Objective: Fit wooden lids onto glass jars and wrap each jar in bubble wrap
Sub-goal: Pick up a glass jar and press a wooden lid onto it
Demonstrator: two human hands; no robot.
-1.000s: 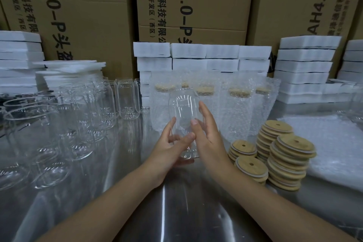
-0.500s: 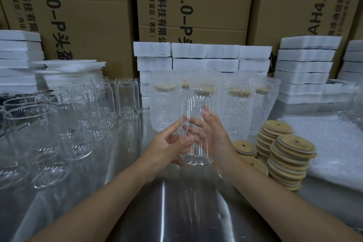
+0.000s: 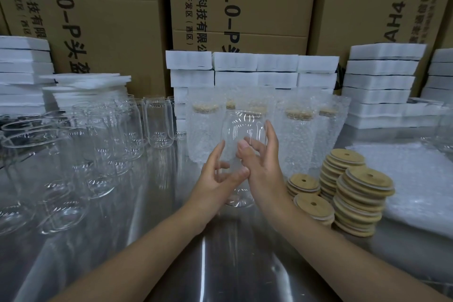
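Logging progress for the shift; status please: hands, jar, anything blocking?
One glass jar, upright, gripped by left hand and right hand. No lid on it. Stacked wooden lids to its right, nothing between.

Seemingly half-curled left hand (image 3: 218, 180) beside right hand (image 3: 263, 167)

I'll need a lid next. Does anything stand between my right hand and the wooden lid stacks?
Nothing visible does. The right hand, gripping the glass jar together with the left hand, has only bare steel table between it and the wooden lid stacks to its right.
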